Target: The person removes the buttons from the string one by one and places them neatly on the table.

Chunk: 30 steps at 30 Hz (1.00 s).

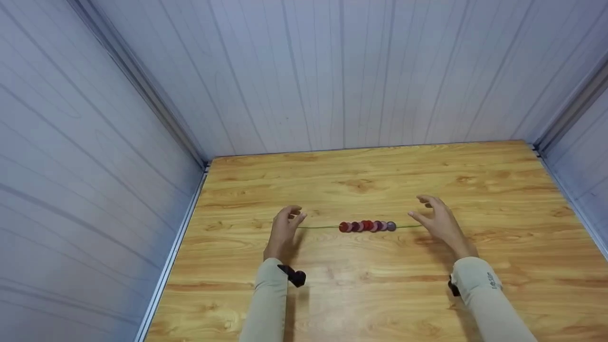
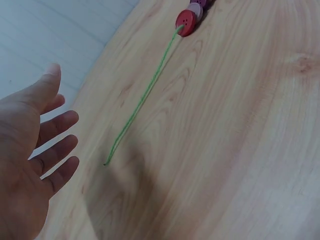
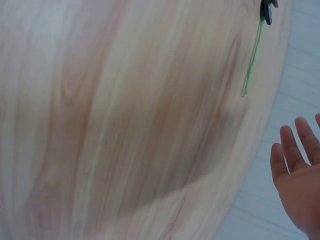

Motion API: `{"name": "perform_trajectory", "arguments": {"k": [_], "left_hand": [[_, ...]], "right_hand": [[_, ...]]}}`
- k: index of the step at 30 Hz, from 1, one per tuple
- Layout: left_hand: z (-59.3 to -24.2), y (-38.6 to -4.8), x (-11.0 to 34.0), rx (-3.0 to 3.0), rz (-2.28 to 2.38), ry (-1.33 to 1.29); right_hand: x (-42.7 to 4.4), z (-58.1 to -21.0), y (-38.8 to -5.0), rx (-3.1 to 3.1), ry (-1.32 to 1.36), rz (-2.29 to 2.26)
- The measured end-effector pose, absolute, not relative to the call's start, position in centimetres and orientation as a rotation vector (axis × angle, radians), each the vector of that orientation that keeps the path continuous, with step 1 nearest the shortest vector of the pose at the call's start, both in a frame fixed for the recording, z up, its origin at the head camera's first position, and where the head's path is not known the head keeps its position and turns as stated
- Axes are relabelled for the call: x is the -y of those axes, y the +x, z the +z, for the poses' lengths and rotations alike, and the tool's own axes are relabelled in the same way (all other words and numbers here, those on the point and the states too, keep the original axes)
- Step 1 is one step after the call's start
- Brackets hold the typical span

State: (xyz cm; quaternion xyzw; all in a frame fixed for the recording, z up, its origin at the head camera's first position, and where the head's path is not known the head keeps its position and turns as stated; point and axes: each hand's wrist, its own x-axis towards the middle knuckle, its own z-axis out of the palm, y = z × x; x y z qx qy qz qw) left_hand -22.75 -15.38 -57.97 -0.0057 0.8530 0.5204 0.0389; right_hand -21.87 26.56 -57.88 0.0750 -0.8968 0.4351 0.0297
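A row of round buttons [image 1: 367, 226] in red, pink, purple and grey lies threaded on a green string [image 1: 319, 227] across the table. The string's two ends stick out left and right of the row. My left hand [image 1: 283, 229] hovers by the left end, fingers loosely bent and holding nothing. In the left wrist view a red four-hole button [image 2: 185, 23] leads the row, and the string end lies apart from the fingers. Near the other end my right hand [image 1: 441, 225] is raised with fingers spread, touching nothing; the right wrist view shows the string [image 3: 252, 62] free of it.
The wood-grain table [image 1: 370, 304] is bounded by a pale panel wall [image 1: 323, 76] at the back and another panel [image 1: 71, 166] on the left. A metal rail [image 1: 171, 261] runs along the table's left edge. Dark wrist mounts [image 1: 295, 277] sit on the sleeves.
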Motion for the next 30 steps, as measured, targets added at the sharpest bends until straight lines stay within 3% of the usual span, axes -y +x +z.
{"name": "perform_trajectory", "arguments": {"k": [30], "left_hand": [[-60.1, -22.2, 15.9, -2.873, 1.17, 0.054]], "right_hand": [[-27.1, -60.5, -21.7, 2.991, 0.22, 1.197]]}}
